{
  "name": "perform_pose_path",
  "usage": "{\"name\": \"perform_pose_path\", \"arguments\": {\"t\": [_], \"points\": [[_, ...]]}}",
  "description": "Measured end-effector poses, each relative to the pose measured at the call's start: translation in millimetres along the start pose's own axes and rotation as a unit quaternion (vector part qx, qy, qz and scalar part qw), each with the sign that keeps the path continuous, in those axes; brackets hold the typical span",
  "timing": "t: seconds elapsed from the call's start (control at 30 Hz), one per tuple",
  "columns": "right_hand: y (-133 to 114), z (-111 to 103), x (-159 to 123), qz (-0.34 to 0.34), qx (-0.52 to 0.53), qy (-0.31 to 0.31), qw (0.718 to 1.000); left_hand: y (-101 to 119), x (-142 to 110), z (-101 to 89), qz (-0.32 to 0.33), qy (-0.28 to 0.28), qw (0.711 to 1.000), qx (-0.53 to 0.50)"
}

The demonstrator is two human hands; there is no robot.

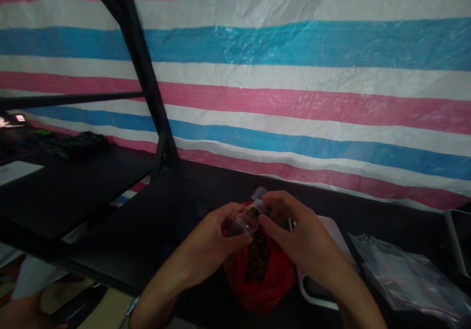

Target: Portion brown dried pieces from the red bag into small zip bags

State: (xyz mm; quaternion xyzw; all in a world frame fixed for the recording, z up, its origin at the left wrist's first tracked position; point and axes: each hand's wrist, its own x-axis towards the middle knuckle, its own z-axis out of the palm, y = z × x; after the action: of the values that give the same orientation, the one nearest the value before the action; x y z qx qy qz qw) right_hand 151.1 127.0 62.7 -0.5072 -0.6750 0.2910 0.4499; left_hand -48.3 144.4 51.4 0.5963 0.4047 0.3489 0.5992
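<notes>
Between my two hands is a small clear plastic bag (pixel 250 216), its film catching the light. My left hand (pixel 224 228) pinches the bag's near left side between thumb and fingers. On the far right side, my right hand (pixel 287 216) grips the same bag with its thumb and fingertips. What the bag holds is too dim to make out. Just below both hands sits an open red bag (pixel 259 292) with dark brown small pieces (pixel 258 258) inside. My hands hide part of its upper edge.
A white-rimmed tray (pixel 318 299) lies partly under my right forearm. Farther right are several clear zip bags (pixel 412 280) on the black table (pixel 121 240). A black metal post (pixel 142 68) rises at left before a striped plastic sheet (pixel 294 78). Another person's arm (pixel 25 304) shows at lower left.
</notes>
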Motion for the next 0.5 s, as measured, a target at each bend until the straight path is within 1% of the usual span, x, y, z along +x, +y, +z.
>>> {"name": "perform_pose_path", "arguments": {"t": [0.1, 0.23, 0.37, 0.5], "points": [[-8.6, 5.9, -0.1, -0.049, -0.072, 0.02, 0.996, -1.1, 1.9, -1.6, 0.009, 0.004, 1.0, -0.025], [-10.7, 10.8, 0.8, -0.1, -0.118, 0.041, 0.987, -5.4, 4.5, -5.5, 0.025, -0.008, 0.998, -0.058], [-10.5, 13.5, -0.3, -0.141, -0.117, 0.044, 0.982, -9.0, 5.5, -7.4, 0.046, -0.037, 0.995, -0.084], [-11.9, 11.5, -2.9, -0.168, -0.097, 0.09, 0.977, -5.1, 3.3, -9.7, 0.06, -0.056, 0.992, -0.099]]}}
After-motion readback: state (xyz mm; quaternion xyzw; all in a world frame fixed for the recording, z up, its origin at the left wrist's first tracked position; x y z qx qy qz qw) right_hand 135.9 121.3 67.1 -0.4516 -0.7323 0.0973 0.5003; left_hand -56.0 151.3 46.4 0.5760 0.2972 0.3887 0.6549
